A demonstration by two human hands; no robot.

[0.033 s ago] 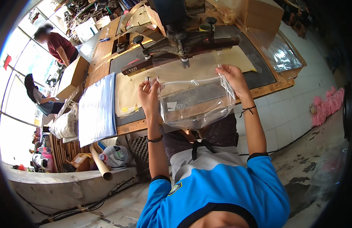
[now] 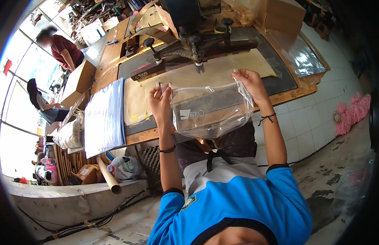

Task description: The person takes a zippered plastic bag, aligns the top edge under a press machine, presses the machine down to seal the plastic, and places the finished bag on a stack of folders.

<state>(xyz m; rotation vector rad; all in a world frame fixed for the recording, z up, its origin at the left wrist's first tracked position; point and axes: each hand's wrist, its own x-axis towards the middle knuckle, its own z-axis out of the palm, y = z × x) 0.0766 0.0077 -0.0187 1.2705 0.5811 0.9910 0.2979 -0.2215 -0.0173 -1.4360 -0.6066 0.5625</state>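
A clear plastic zip pouch (image 2: 214, 110) with a white zipper along its top edge and a printed mark on its front is stretched between my two hands. My left hand (image 2: 160, 104) pinches its upper left corner, and my right hand (image 2: 250, 83) pinches the upper right corner. The pouch hangs upside-up at the front edge of the workbench, just in front of a press machine (image 2: 195, 49) with a dark metal bar. Under that bar lies a tan sheet (image 2: 185, 77) on a dark mat (image 2: 285, 79).
A stack of clear plastic sheets (image 2: 104, 116) overhangs the bench's front left. At the right corner lie shiny plastic sheets (image 2: 306, 59), with a cardboard box (image 2: 279, 18) behind. A cardboard tube (image 2: 109, 175) leans at lower left. Pink bundled material (image 2: 353, 114) lies at right. Two people are at far left.
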